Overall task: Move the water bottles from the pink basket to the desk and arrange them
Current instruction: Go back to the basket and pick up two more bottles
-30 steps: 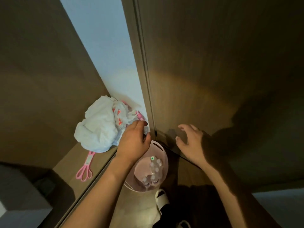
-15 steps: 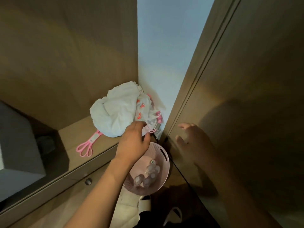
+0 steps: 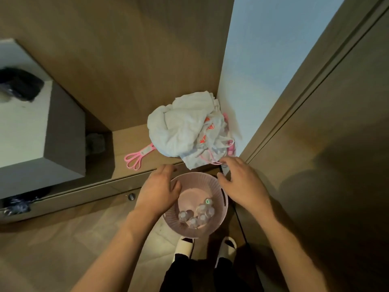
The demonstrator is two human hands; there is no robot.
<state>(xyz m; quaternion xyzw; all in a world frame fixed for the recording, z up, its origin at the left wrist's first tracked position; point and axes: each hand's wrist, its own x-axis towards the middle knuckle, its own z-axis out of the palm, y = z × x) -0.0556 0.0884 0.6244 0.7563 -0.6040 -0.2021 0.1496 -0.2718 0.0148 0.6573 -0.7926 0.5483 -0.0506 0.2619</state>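
A round pink basket (image 3: 219,199) stands on the floor below the desk's front edge, just ahead of my feet. Several clear water bottles (image 3: 196,216) stand upright in its near half; one shows a green cap. My left hand (image 3: 157,190) hovers over the basket's left rim with relaxed fingers and holds nothing. My right hand (image 3: 242,184) is spread above the right rim, also without anything in it. The wooden desk (image 3: 130,142) lies beyond the basket.
A bundle of white cloth and plastic bags (image 3: 185,129) lies in the desk's right corner, and pink scissors (image 3: 136,157) lie left of it. A grey box (image 3: 42,131) stands at the left. A brown door or panel (image 3: 326,144) rises on the right. My slippers (image 3: 185,247) are on the floor.
The view has swung left and down. My left hand has dropped from the cloth bundle to the basket's left rim; my right hand has come in from the door to the right rim.
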